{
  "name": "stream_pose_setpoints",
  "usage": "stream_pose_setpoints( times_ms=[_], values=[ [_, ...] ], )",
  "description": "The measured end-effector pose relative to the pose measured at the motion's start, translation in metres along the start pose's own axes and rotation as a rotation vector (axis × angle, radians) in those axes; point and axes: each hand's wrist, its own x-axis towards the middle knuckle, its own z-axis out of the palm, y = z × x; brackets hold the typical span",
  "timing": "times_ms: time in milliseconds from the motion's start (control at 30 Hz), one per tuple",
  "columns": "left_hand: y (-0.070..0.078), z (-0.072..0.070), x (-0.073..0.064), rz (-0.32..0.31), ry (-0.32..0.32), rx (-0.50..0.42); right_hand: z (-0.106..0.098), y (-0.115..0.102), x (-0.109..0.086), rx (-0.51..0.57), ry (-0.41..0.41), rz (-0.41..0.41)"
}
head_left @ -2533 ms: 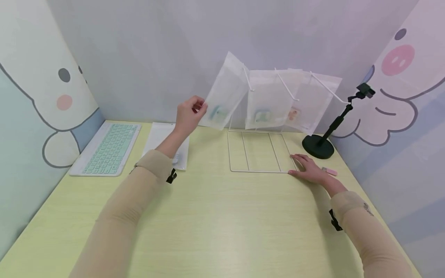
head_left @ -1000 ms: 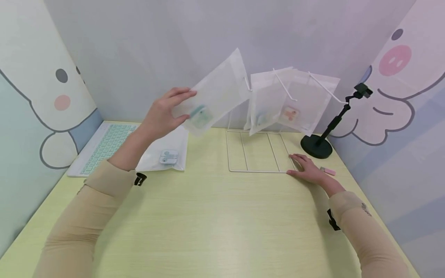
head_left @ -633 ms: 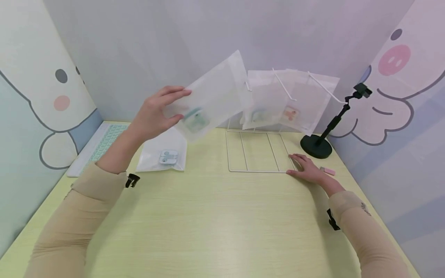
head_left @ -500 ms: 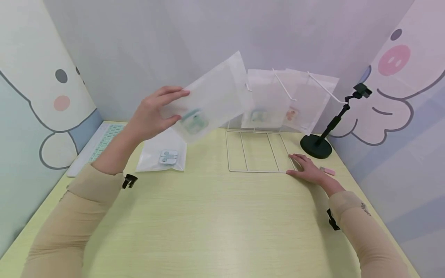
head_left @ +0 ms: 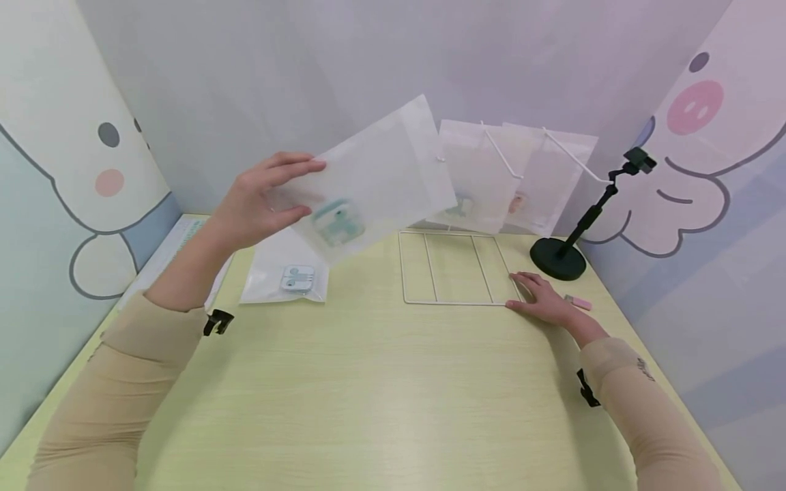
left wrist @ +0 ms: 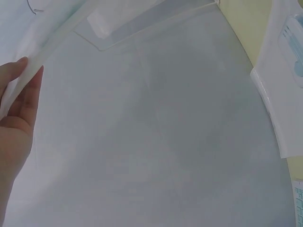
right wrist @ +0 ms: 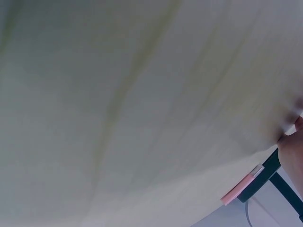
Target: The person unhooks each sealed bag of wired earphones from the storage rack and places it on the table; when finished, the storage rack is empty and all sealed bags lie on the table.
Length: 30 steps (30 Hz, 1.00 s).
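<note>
My left hand (head_left: 258, 198) pinches the left edge of a translucent plastic bag (head_left: 383, 170) between thumb and fingers. A small teal item (head_left: 339, 221) shows through the bag, which is tilted in the air. Its right end is at the tip of the left hook (head_left: 439, 159); whether it is still on that hook I cannot tell. In the left wrist view the bag (left wrist: 52, 38) lies between thumb and fingers. My right hand (head_left: 543, 299) rests on the right side of the white wire rack's base (head_left: 451, 303), fingers extended.
Two more bags, a middle one (head_left: 479, 164) and a right one (head_left: 546, 170), hang from the rack. Another bag (head_left: 276, 273) with boxed earphones (head_left: 297, 278) lies on the table, beside a keyboard (head_left: 168, 252). A black stand (head_left: 559, 259) and a pink USB stick (head_left: 578, 302) are at the right.
The left hand has moved leftward and slightly down, drawing the bag out along the left hook toward its tip. The middle bag has swung a little. The right hand stays in place.
</note>
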Motion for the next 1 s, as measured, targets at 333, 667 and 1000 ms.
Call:
stream_pose_setpoints(
  times_ms=[333,667,1000],
  values=[
    [0.006,-0.003,0.000,0.028,-0.005,-0.043,-0.001,0.001,0.002,-0.010,-0.016,0.012],
    [0.007,-0.007,-0.009,-0.037,0.000,-0.027,-0.001,0.002,0.002,-0.009,-0.016,0.010],
    [-0.001,-0.011,-0.034,-0.122,-0.026,0.021,0.000,0.000,0.001,0.003,-0.009,0.006]
  ],
)
